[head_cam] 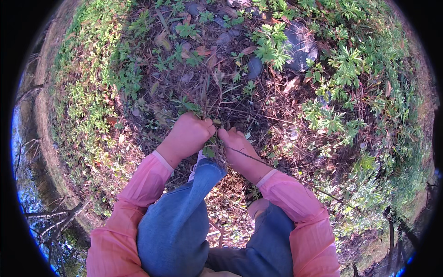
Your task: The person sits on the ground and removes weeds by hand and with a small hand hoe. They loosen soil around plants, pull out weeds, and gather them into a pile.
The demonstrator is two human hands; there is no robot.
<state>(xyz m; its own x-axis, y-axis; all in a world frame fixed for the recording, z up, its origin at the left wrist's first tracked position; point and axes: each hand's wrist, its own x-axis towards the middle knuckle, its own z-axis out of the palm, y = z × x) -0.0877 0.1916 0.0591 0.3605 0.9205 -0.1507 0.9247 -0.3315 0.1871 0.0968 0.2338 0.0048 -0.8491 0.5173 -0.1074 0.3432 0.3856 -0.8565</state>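
Observation:
My left hand [192,133] is closed in a fist around a bunch of thin plant stems [207,104], whose dry, grassy ends spread out beyond my knuckles. Close beside it, my right hand [238,147] pinches the same tangle with curled fingers. A long dark twig [256,159] runs from near my right fingers back past my right forearm. Green leaves and dry strands [209,150] hang between the two hands, just over my left jeans knee [207,169]. My fingers hide exactly where the stems are gripped.
Leafy green plants [335,117] grow thickly to the right, with more low plants [90,86] on the left. Grey stones [299,46] and dry leaves [204,51] lie ahead. Bare branches [62,218] stand at the lower left. A thin frame [220,235] shows between my legs.

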